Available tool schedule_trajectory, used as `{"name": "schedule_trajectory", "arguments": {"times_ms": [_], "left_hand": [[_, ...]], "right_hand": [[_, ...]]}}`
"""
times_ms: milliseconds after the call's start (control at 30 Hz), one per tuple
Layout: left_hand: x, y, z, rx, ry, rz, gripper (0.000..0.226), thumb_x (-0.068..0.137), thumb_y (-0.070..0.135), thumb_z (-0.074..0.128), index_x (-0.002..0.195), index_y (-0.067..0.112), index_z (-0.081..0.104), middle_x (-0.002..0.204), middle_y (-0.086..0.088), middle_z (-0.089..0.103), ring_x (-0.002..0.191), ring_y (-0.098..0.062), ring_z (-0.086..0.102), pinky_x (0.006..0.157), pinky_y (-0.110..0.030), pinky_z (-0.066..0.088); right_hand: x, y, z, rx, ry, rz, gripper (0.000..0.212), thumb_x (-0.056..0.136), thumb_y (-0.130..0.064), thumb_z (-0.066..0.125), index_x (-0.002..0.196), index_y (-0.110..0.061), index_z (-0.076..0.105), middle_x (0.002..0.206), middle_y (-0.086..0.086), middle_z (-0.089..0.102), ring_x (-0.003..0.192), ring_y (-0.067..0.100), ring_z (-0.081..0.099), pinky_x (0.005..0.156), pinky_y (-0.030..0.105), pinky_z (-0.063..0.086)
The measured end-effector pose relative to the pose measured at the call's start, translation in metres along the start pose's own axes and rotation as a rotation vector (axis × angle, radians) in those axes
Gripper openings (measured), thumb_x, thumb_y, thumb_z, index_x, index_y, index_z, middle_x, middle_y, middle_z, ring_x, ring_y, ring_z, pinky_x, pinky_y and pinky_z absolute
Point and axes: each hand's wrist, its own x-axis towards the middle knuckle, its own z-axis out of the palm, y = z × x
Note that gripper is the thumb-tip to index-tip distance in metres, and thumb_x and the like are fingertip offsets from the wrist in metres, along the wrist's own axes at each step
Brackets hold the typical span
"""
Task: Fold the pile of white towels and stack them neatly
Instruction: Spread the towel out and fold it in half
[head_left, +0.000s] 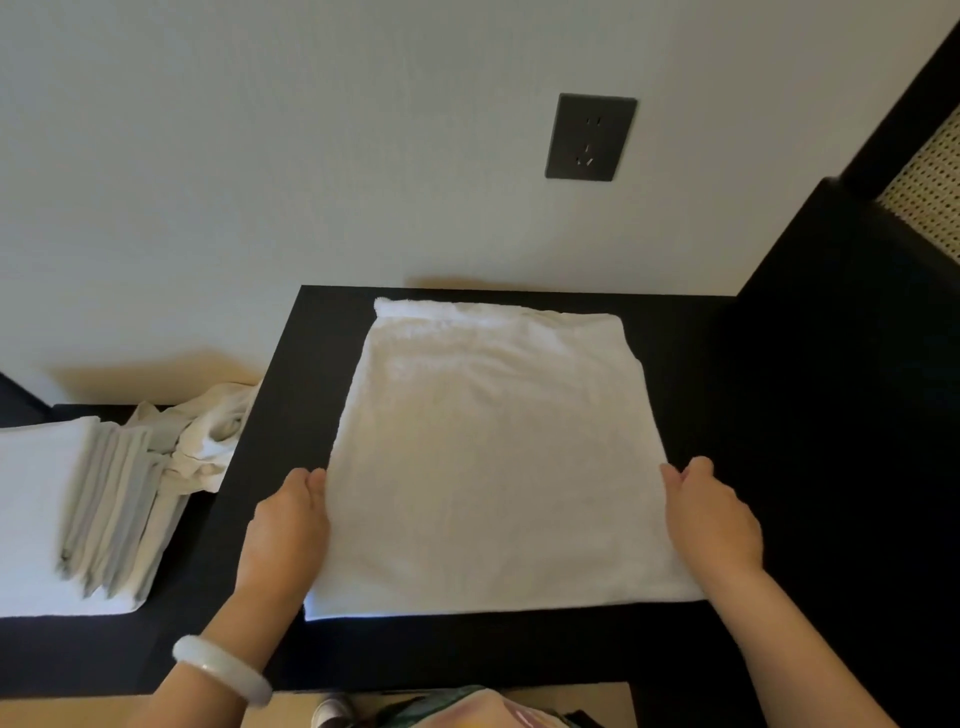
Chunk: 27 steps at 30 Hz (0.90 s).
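As towel (493, 467) lies flat, left hand (288, 525), right hand (711, 519) seemingly pinch edges.

The towel (488, 457) lies flat on the middle of the desk (675, 649), reaching from near its back edge almost to its front edge. My left grip (291, 519) pinches the towel's left edge, my right grip (711, 519) its right edge. Beyond the desk's left edge, on a lower ledge (62, 649), sits the stack of folded towels (47, 509), the heap of unfolded towels (208, 436) behind it. A socket (590, 136) sits on the wall (260, 156) behind the desk.
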Motion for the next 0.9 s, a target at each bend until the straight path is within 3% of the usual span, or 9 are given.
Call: {"name": "schedule_trajectory", "arguments": {"times_ms": [200, 300, 367, 433, 500, 600, 667, 767, 900], "left_hand": [[-0.01, 0.001, 0.006, 0.421, 0.018, 0.133, 0.022, 0.104, 0.043, 0.028, 0.104, 0.021, 0.033, 0.067, 0.003, 0.06, 0.055, -0.014, 0.062, 0.057, -0.031, 0.055], [-0.012, 0.0, 0.006, 0.458, 0.012, 0.146, 0.02, 0.104, 0.042, 0.032, 0.103, 0.022, 0.029, 0.069, 0.005, 0.06, 0.056, -0.01, 0.061, 0.057, -0.028, 0.056], [-0.015, 0.0, 0.006, 0.417, 0.097, 0.213, 0.021, 0.101, 0.04, 0.042, 0.106, 0.019, 0.041, 0.085, 0.004, 0.059, 0.07, -0.011, 0.061, 0.066, -0.029, 0.056], [-0.011, 0.003, 0.018, 0.446, 0.236, 0.386, 0.031, 0.096, 0.035, 0.055, 0.115, 0.011, 0.057, 0.106, -0.005, 0.059, 0.092, -0.02, 0.06, 0.082, -0.034, 0.054], [-0.004, 0.018, 0.041, 0.473, 0.249, 0.615, 0.041, 0.096, 0.033, 0.052, 0.123, 0.004, 0.062, 0.123, -0.016, 0.061, 0.111, -0.031, 0.059, 0.097, -0.041, 0.045], [0.011, 0.048, 0.074, 0.529, 0.034, 0.879, 0.057, 0.099, 0.038, 0.034, 0.14, 0.002, 0.051, 0.146, -0.019, 0.048, 0.138, -0.033, 0.042, 0.114, -0.043, 0.021], [0.023, 0.051, 0.081, 0.619, -0.046, 0.879, 0.058, 0.104, 0.045, 0.021, 0.153, 0.016, 0.034, 0.159, -0.009, 0.03, 0.148, -0.027, 0.023, 0.116, -0.045, 0.011], [0.041, 0.034, 0.072, 0.591, -0.053, 0.747, 0.065, 0.099, 0.059, 0.001, 0.157, 0.032, 0.01, 0.165, 0.004, 0.001, 0.152, -0.021, -0.001, 0.12, -0.048, -0.002], [0.058, 0.017, 0.059, 0.609, 0.034, 0.633, 0.068, 0.094, 0.062, -0.009, 0.156, 0.034, -0.006, 0.163, 0.006, -0.012, 0.151, -0.02, -0.01, 0.123, -0.05, -0.003]], "right_hand": [[-0.015, 0.008, 0.013, -0.099, 0.06, -0.14, 0.025, 0.104, -0.049, 0.029, 0.095, -0.026, 0.028, 0.068, -0.008, 0.053, 0.052, 0.004, 0.055, 0.047, 0.021, 0.042], [-0.015, 0.012, 0.008, -0.107, 0.063, -0.104, 0.026, 0.104, -0.049, 0.029, 0.095, -0.024, 0.03, 0.069, -0.008, 0.054, 0.052, 0.004, 0.054, 0.046, 0.021, 0.037], [-0.019, 0.007, 0.004, -0.193, 0.169, -0.137, 0.025, 0.103, -0.048, 0.037, 0.098, -0.023, 0.036, 0.079, -0.008, 0.055, 0.062, 0.003, 0.052, 0.055, 0.02, 0.042], [-0.021, -0.01, 0.005, -0.181, 0.315, -0.249, 0.027, 0.099, -0.042, 0.051, 0.112, -0.019, 0.052, 0.102, -0.001, 0.061, 0.086, 0.012, 0.056, 0.082, 0.028, 0.048], [-0.027, -0.047, 0.013, 0.065, 0.231, -0.473, 0.042, 0.1, -0.031, 0.054, 0.136, -0.01, 0.054, 0.136, 0.012, 0.056, 0.124, 0.029, 0.054, 0.112, 0.037, 0.031], [-0.037, -0.108, 0.035, 0.106, 0.095, -0.897, 0.052, 0.099, -0.031, 0.035, 0.143, -0.006, 0.05, 0.149, 0.011, 0.048, 0.138, 0.028, 0.046, 0.117, 0.036, 0.021], [-0.03, -0.121, 0.045, 0.034, -0.029, -1.003, 0.066, 0.097, -0.041, 0.014, 0.154, -0.013, 0.031, 0.162, -0.002, 0.021, 0.151, 0.015, 0.022, 0.123, 0.029, 0.003], [0.005, -0.09, 0.049, 0.005, -0.07, -0.816, 0.08, 0.087, -0.059, -0.007, 0.158, -0.022, -0.003, 0.161, -0.01, -0.014, 0.15, 0.006, -0.015, 0.121, 0.031, -0.015], [0.037, -0.053, 0.037, -0.054, -0.093, -0.557, 0.071, 0.098, -0.057, 0.004, 0.157, -0.022, -0.014, 0.163, -0.007, -0.021, 0.147, 0.005, -0.023, 0.123, 0.032, -0.013]]}}
